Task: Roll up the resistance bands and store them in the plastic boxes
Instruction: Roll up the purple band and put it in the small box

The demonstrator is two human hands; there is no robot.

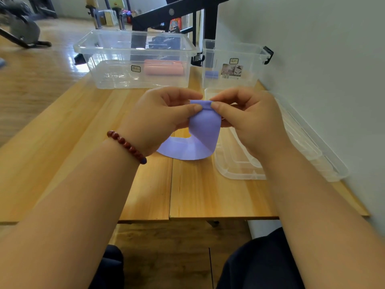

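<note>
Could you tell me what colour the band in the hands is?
Light purple band, clearest in the head view.

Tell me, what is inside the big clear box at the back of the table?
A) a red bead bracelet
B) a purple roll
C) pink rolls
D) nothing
C: pink rolls lie inside the big clear box; the purple roll sits in the small box beside it.

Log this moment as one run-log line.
step: rolling purple band | left hand: pinches top | right hand: pinches top | tail: on table | stored: pink rolls, large box; purple roll, small box
</note>
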